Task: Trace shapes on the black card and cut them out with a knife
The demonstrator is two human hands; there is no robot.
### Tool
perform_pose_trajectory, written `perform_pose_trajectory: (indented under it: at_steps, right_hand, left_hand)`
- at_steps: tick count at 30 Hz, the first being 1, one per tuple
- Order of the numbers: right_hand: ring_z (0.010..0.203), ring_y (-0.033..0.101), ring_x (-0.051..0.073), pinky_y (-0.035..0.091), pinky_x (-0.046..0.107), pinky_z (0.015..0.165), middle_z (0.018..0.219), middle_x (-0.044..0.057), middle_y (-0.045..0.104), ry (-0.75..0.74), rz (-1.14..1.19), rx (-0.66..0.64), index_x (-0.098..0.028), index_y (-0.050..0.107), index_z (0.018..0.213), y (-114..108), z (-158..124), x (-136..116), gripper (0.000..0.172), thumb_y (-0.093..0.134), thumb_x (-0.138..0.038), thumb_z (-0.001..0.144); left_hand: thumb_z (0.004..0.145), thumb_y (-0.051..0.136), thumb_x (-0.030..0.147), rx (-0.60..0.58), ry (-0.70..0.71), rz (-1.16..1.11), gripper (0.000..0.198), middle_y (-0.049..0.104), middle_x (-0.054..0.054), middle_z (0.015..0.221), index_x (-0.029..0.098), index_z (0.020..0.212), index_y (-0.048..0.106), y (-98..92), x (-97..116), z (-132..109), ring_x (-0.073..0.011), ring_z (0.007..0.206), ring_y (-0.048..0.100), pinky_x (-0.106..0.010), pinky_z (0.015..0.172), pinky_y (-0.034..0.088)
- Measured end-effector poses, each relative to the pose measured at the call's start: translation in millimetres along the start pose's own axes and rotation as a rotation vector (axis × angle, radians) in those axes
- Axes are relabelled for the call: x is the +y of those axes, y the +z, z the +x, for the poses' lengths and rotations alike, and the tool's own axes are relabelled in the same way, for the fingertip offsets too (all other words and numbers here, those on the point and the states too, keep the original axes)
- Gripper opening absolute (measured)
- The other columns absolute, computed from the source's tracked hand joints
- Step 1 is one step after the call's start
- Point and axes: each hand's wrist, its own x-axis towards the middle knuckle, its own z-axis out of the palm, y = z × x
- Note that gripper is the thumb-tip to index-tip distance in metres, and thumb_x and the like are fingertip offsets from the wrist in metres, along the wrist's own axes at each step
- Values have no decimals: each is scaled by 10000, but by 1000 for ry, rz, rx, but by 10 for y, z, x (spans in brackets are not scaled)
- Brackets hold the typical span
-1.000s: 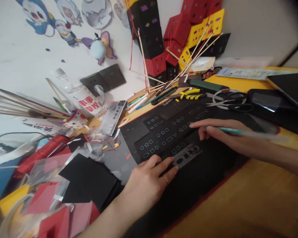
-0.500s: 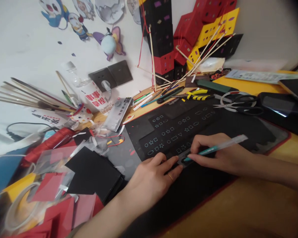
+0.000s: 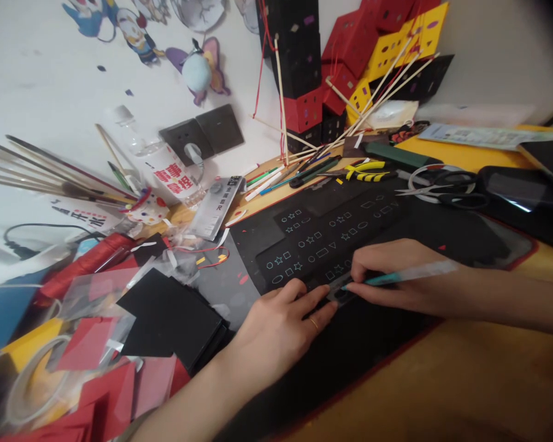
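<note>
My left hand (image 3: 276,325) lies flat, fingers stretched, pressing down a small grey shape stencil (image 3: 336,290) on a black paper sheet (image 3: 322,236) marked with rows of light blue stars, squares and ovals. My right hand (image 3: 399,276) is closed around a teal pen (image 3: 399,275), whose tip touches the stencil just right of my left fingertips. The stencil is mostly hidden by both hands. A ring shows on one left finger.
Scissors (image 3: 442,187) and yellow-handled pliers (image 3: 366,172) lie beyond the sheet. Red, black and yellow paper boxes (image 3: 345,67) with wooden sticks stand at the back wall. A pile of black and red card (image 3: 133,344), a bottle (image 3: 159,169) and brushes crowd the left. A phone (image 3: 516,190) lies right.
My right hand came down from the upper part of the sheet to the stencil and brought the pen tip onto it. My left hand stayed on the stencil.
</note>
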Motion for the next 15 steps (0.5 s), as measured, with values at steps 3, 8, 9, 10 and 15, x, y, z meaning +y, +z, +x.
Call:
perform_pose_trajectory:
  at_steps: [3,8,9,10,15]
  right_hand:
    - [568,543,101,368,204,527,643,-16,605,-11,-17,-85,-193,527,693,-87,35,-30,155,512,-283,818]
    - [529,523,112,328,219,492,604,-22,593,15,-19,-185,-207,536,684,-162,132,-71,152,520,-301,802]
    - [515,512,113,314,223,481,590,-24,587,21,-21,-199,-210,540,682,-163,157,-78,154,519,-306,801]
    - [506,503,113,301,225,474,582,-26,580,24,-21,-210,-211,543,681,-161,183,-84,154,519,-306,800]
    - [541,497,106,304,215,500,608,-37,560,-17,3,-199,-206,539,706,-125,277,-85,120,526,-284,796]
  left_hand:
    - [907,386,164,7,3,-1,341,522,-46,1273,184,1223,514,-3,-2,1,-188,871,475,-313,679,538]
    - [908,381,159,20,6,9,342,525,-58,1266,187,1221,517,-3,6,-2,-180,866,471,-304,677,529]
    - [908,379,157,20,7,13,343,525,-61,1264,187,1220,518,-1,8,-2,-178,863,472,-301,672,528]
    - [909,375,157,21,5,18,341,529,-62,1258,188,1216,522,1,10,0,-177,857,472,-299,664,526]
    - [910,368,150,16,0,17,342,547,-50,1234,189,1210,528,4,9,3,-179,836,473,-303,643,525]
